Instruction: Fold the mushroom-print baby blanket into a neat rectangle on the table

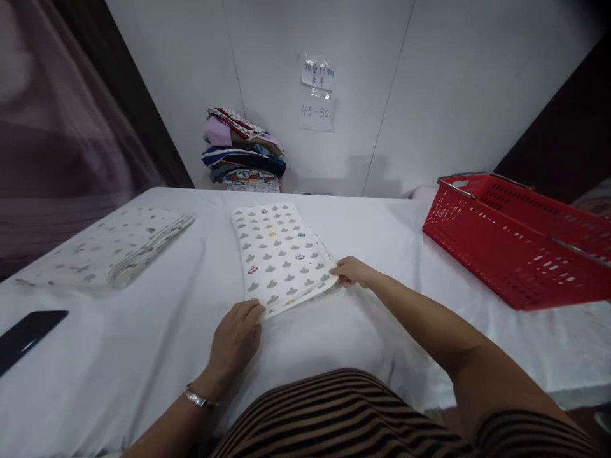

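A folded white cloth (281,254) with rows of small grey shapes and a few coloured ones lies flat in the middle of the table. My left hand (238,334) grips its near left corner, fingers curled over the edge. At the near right corner, my right hand (353,271) pinches the cloth between thumb and fingers. The near edge between both hands looks slightly raised. Part of each corner is hidden by my fingers.
White sheeting covers the table (181,318). Another folded patterned cloth (109,245) lies at left, above a dark phone (28,334). A red basket (506,242) stands at right. Folded fabrics (245,152) are stacked by the back wall, near paper signs (317,111).
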### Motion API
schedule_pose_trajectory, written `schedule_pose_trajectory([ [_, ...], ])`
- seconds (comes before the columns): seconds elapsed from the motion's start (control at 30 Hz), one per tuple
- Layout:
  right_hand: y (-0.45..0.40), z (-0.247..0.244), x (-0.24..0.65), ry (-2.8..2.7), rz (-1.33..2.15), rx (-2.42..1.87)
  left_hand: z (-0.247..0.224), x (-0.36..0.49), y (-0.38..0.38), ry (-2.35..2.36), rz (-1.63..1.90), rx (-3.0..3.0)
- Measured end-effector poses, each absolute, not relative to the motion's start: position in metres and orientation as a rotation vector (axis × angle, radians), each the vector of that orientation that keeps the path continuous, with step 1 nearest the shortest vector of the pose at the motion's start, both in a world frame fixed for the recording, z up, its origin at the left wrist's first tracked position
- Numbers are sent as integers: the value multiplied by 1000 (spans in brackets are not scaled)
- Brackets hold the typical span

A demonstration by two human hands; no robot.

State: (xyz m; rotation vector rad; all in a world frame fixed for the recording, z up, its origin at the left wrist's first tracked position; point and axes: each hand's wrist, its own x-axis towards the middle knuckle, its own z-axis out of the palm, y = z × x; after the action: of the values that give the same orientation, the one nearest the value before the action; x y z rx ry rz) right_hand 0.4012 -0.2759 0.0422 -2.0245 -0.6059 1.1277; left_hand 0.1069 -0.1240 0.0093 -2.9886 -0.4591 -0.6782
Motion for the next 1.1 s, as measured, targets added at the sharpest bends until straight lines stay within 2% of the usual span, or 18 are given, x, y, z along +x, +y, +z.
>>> schedule_pose_trajectory([
  [0.23,-282,35,393,-826,1058,-2268,2,105,-126,-509,-691,-3024],
  [0.43,-286,38,392,-991,632,-2670,0,101,-126,-523,-789,-3043],
  [0.6,-289,30,389,-1018,683,-2595,-1,99,-124,-451,-864,-3040],
  [0.73,-290,30,384,-1059,762,-2550,-3,99,-124,-545,-789,-3085],
  [0.87,-288,41,385,-1144,627,-2620,6,99,-122,-647,-690,-3243],
  [1.03,-258,51,402,-1230,257,-2505,38,106,-112,-922,-519,-3464],
  [1.1,-239,50,412,-1220,288,-2479,45,114,-103,-1065,-582,-3440],
])
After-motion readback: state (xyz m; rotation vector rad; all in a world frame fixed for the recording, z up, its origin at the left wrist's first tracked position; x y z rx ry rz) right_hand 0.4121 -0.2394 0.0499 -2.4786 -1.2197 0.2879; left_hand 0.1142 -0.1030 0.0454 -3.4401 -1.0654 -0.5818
